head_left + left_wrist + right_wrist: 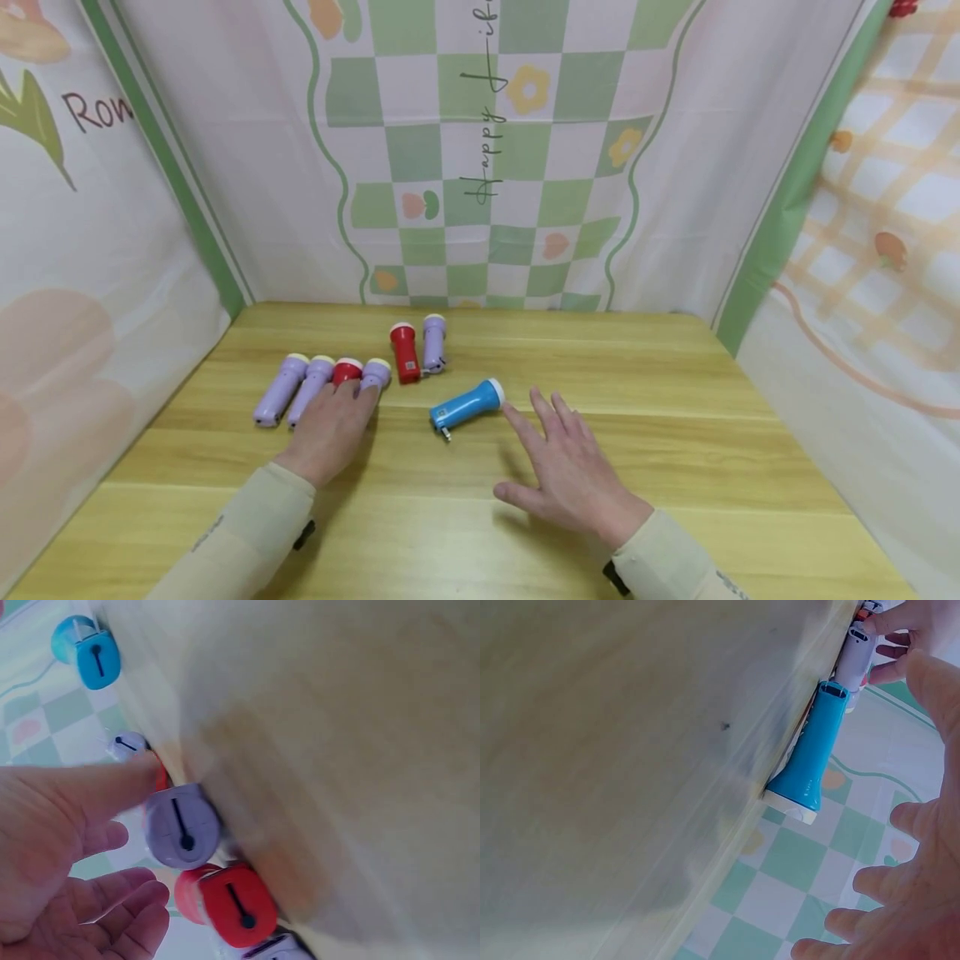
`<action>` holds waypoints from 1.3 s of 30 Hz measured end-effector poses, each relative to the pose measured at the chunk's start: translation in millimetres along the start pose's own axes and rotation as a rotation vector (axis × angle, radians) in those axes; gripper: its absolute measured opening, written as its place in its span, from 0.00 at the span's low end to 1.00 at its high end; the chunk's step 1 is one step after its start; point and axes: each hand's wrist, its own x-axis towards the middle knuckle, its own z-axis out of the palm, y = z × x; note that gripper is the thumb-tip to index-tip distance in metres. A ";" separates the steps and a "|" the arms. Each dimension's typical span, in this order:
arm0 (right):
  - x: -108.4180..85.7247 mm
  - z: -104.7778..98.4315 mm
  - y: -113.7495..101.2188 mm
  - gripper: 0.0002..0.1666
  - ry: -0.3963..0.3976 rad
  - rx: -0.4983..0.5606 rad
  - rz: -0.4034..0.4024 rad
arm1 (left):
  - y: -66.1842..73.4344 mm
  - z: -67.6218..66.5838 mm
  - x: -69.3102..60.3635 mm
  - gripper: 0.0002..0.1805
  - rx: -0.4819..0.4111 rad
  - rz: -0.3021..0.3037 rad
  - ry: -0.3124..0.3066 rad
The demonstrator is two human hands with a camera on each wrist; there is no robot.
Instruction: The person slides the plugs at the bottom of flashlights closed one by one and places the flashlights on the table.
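Note:
In the head view my left hand [330, 429] lies over the right end of a row of flashlights, partly hiding them. The purple flashlight [182, 829] at that end sits between its thumb and loosely bent fingers, with no firm grip visible. Beside it in the row is a red flashlight [347, 369], then a purple flashlight [311, 390] and another purple flashlight [281, 392]. My right hand [573, 471] hovers with fingers spread, its index fingertip close to the white head of a blue flashlight [467, 405]; whether they touch cannot be told.
Behind the row, a red flashlight [405, 354] and a purple flashlight [433, 343] lie side by side. All rest on a wooden table [675, 400]. Patterned cloth walls [570, 167] rise at the back and both sides.

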 end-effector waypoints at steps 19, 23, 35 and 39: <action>-1.3 -1.6 1.7 0.60 -0.001 0.005 0.012 | 11.5 -3.6 59.2 0.24 0.058 -0.014 -0.080; -2.2 -1.1 2.8 0.59 -0.015 0.007 0.023 | 13.6 2.1 69.0 0.17 0.053 -0.016 -0.115; -4.7 0.1 5.3 0.59 -0.027 -0.014 0.026 | 14.3 15.4 85.8 0.11 0.099 -0.032 -0.210; -5.9 1.0 5.6 0.60 -0.040 -0.026 0.025 | 16.5 17.5 89.3 0.12 0.109 -0.036 -0.250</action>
